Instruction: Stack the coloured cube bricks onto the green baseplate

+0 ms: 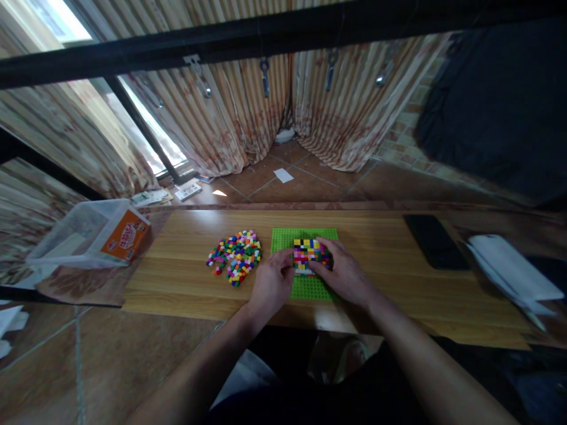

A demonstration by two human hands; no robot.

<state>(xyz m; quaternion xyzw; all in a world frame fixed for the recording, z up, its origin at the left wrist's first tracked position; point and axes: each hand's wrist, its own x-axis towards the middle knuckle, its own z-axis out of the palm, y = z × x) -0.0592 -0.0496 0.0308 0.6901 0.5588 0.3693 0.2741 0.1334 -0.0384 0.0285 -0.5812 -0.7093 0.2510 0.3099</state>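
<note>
A rectangular block of many-coloured toy bricks (303,252) sits on or just over a green studded baseplate (325,290); whether it is pressed onto the studs I cannot tell. My left hand (273,276) is at the block's left edge, with thumb and fingers curled against it. Across the right side of the block reaches my right hand (345,273). Its thumb lies over the near part and its fingers go round the far right corner, hiding part of the bricks. To the left of the baseplate lies a loose pile of small coloured bricks (239,251).
The wooden table (186,283) carries a dark phone-like slab (436,241) at right, beside a white flat object (516,265). A clear plastic box (84,236) with an orange label stands beyond the left end. A black bar (230,44) crosses above, before striped curtains (212,118).
</note>
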